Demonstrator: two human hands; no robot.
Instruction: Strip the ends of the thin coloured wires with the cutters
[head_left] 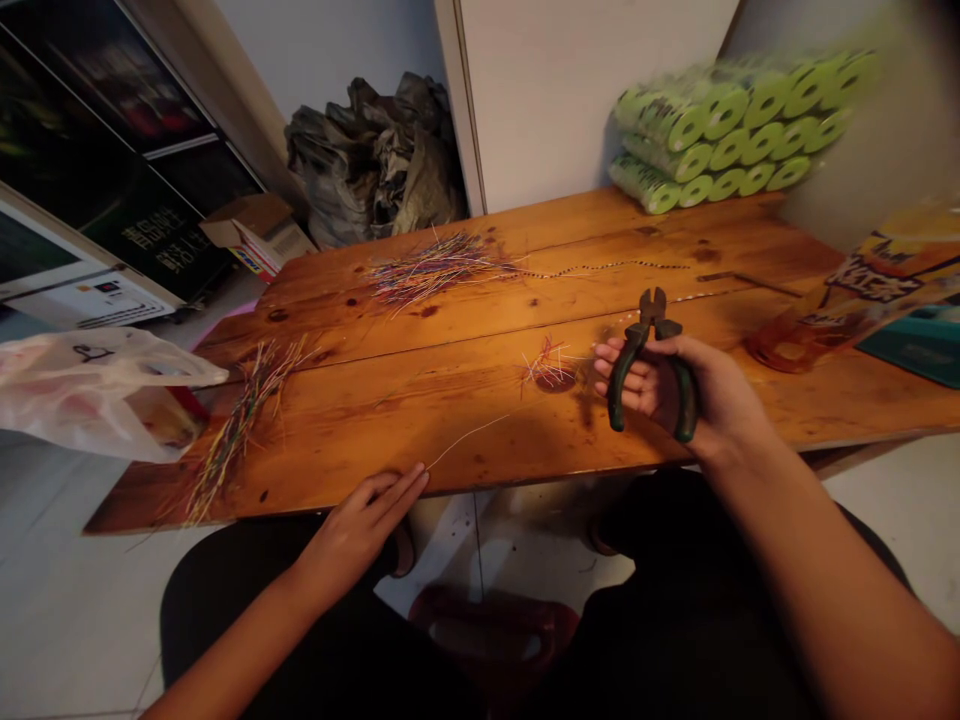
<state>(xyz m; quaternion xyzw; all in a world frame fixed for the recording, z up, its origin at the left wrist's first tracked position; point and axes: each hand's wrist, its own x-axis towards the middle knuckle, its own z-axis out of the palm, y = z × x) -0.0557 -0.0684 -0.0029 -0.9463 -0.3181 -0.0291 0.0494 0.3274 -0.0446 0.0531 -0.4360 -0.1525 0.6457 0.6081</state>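
Right, pliers (637, 345) up and a lone wire at the left fingertips

Over on the right, the right hand (675, 385) holds the pliers clear of the worktop (420, 405), its fingers (611, 375) closed firmly round the green rubber grips, the dark metal nose pointing away and slightly open. At the near edge the left hand (358, 535) sits low, its fingers (397, 488) straight and close together. A thin wire (466, 442) runs right up to them, but whether they've pinched it, I can't tell from here. Watch that wire: it's fine and springy, so one careless nudge could flick it off the edge and onto the floor. Just left of the pliers sits a small tuft of coloured wires (547, 365), light enough for a passing sleeve to scatter into the big far pile (427, 270). Out left, a long heap of wires (240, 430) reaches the near edge beside a white plastic bag (97, 390), so a tug on that bag could drag strands down. The worktop itself is warm orange planks, glossy and knotted, and its long seam could swallow stray ends. Farther back, a twisted strand (600, 268) snakes across the wood, below green plastic-wrapped rolls (720, 130).
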